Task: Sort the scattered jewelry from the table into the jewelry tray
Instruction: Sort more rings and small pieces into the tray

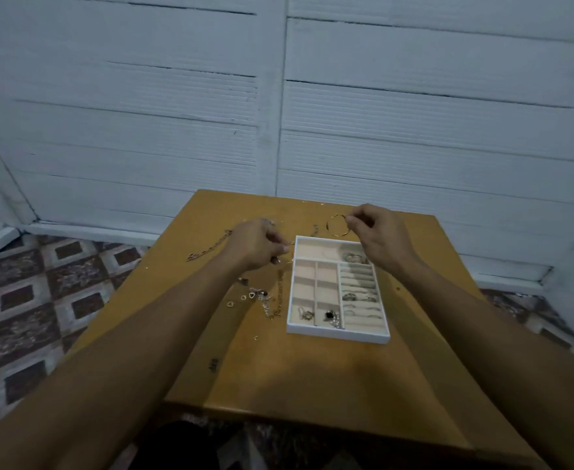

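A white jewelry tray (338, 334) with beige compartments sits on the wooden table (312, 385). Rings fill its right-hand slots, and small pieces lie in its near compartments. My right hand (379, 235) pinches a thin gold bangle (336, 226) just beyond the tray's far edge. My left hand (260, 245) pinches another thin gold hoop (290, 254) by the tray's far left corner. Loose chains (207, 251) and heart-shaped pieces (251, 296) lie scattered left of the tray.
A small chain piece (314, 230) lies beyond the tray near the table's far edge. A white panelled wall (279, 96) rises behind the table. Patterned tiled floor (34, 300) spreads to the left and right.
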Available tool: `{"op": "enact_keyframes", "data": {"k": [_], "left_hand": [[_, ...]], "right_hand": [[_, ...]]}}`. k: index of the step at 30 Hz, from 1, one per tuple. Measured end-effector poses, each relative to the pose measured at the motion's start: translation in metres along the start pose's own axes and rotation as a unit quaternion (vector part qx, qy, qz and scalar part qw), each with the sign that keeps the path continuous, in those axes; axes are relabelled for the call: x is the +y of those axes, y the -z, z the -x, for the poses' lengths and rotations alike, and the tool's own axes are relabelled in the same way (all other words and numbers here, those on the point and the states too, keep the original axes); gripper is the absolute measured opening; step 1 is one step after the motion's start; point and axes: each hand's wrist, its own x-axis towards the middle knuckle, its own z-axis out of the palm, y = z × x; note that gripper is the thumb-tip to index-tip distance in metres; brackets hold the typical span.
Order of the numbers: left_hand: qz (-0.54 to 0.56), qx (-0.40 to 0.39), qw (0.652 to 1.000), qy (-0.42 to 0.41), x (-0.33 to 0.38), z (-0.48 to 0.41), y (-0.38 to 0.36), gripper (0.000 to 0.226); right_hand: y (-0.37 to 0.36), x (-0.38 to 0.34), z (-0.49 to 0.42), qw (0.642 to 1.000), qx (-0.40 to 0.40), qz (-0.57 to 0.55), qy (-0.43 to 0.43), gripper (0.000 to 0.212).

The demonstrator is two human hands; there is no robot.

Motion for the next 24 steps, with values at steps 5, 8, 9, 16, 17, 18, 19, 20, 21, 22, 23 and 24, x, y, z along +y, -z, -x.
{"op": "enact_keyframes", "data": {"k": [5,8,9,16,17,18,19,20,21,22,23,24], "left_hand": [[-0.015,0.009,0.999,-0.035,0.038,-0.029,-0.043,0.010],[-0.005,0.018,0.999,-0.026,0.048,-0.045,-0.072,0.008],[-0.006,0.025,0.999,-0.019,0.050,-0.050,-0.082,0.007],[0.004,0.069,0.997,0.029,0.057,-0.069,-0.132,0.006],[0.005,0.073,0.997,0.033,0.058,-0.070,-0.135,0.008],[0.003,0.073,0.997,0.034,0.059,-0.071,-0.138,0.009],[-0.002,0.073,0.997,0.031,0.059,-0.072,-0.141,0.010],[-0.007,0.071,0.997,0.028,0.059,-0.072,-0.143,0.009],[-0.013,0.071,0.997,0.024,0.059,-0.073,-0.145,0.009],[-0.019,0.072,0.997,0.022,0.059,-0.072,-0.146,0.008],[-0.025,0.073,0.997,0.018,0.059,-0.072,-0.147,0.008],[-0.032,0.075,0.997,0.012,0.059,-0.072,-0.148,0.009]], "right_hand": [[0.024,0.028,0.010,0.998,0.033,0.012,-0.054,0.016],[0.032,0.043,0.017,0.996,0.040,0.021,-0.078,0.019],[0.034,0.047,0.020,0.995,0.042,0.023,-0.084,0.019],[0.043,0.073,0.028,0.992,0.048,0.041,-0.107,0.015],[0.043,0.076,0.028,0.992,0.047,0.043,-0.111,0.015],[0.044,0.077,0.028,0.991,0.046,0.044,-0.114,0.016],[0.044,0.078,0.028,0.991,0.046,0.045,-0.117,0.016],[0.044,0.079,0.028,0.991,0.046,0.045,-0.119,0.016],[0.044,0.079,0.029,0.991,0.046,0.043,-0.121,0.016],[0.043,0.079,0.029,0.990,0.047,0.039,-0.123,0.015],[0.043,0.080,0.029,0.990,0.047,0.037,-0.125,0.015],[0.042,0.080,0.029,0.990,0.047,0.036,-0.125,0.014]]}}
